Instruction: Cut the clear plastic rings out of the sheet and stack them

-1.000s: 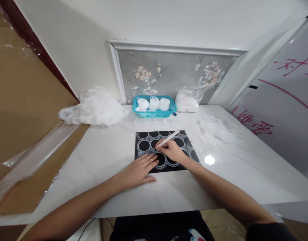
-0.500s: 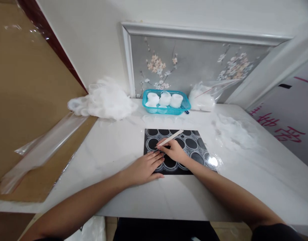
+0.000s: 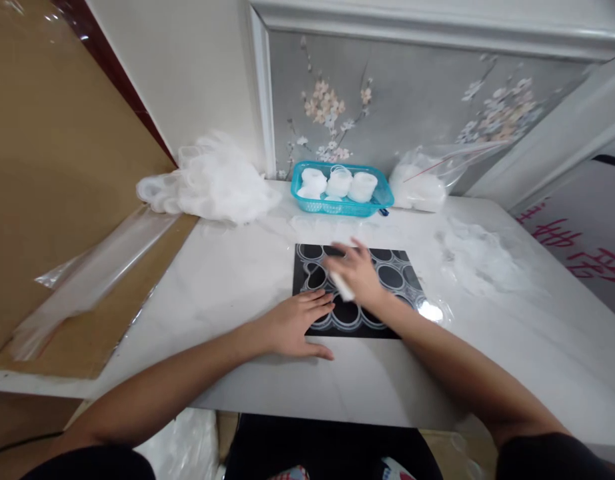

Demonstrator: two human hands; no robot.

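A black sheet lies on the white marbled table, covered with round outlines edged by pale, clear-looking rings. My left hand rests over the sheet's left edge, fingers stretched out and thumb apart, holding nothing. Above the middle of the sheet is my right hand, smeared by motion. It has a flat white stick tucked under it, one end toward me, while its fingertips reach over the rings at the upper left. What those fingertips touch is too blurred to tell.
At the back stands a blue plastic basket with several white rolls. A plastic bag of white material sits beside it. White netting-like material is heaped left, above cardboard; thin clear pieces lie right.
My right hand has swung the white stick from pointing up and away to lying under the palm, and its fingers have opened forward. My left hand stays nearly in place. The view has shifted slightly.
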